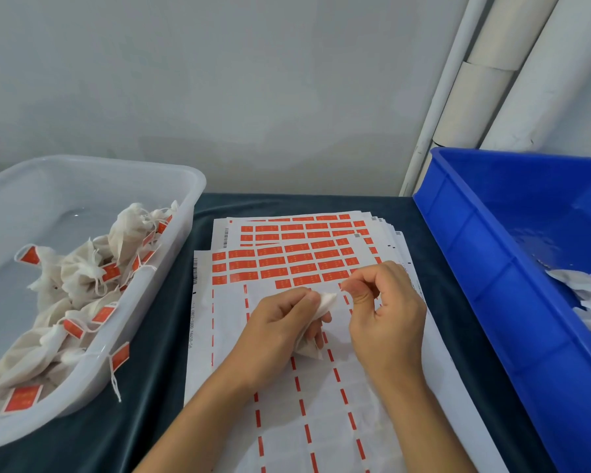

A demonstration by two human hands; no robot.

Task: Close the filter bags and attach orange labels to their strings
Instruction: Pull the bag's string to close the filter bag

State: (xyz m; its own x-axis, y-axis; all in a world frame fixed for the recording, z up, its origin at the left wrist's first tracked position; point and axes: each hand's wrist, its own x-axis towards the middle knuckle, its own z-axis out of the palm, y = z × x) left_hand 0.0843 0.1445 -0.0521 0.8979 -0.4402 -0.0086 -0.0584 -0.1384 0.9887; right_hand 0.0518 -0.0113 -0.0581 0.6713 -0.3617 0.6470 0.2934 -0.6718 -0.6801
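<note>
- Left hand (280,322) gripped one filter bag (316,322) in curled fingers, held over the label sheets (287,268) mid-bench.
- Right hand (386,312) was pinched thumb to forefinger beside the bag's mouth, probably on its string; string too thin to confirm.
- Step in hand, by my read: cinching the bag closed.
- Next move likely needs an orange label peeled from the top sheet's far rows and folded over the string.
- Finished bags sat in the clear tub (185,213) at bench left; unlabelled ones in the blue crate (475,240) at right.

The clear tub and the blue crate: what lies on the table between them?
The head view shows label sheets stacked on dark cloth between clear tub and blue crate.
</note>
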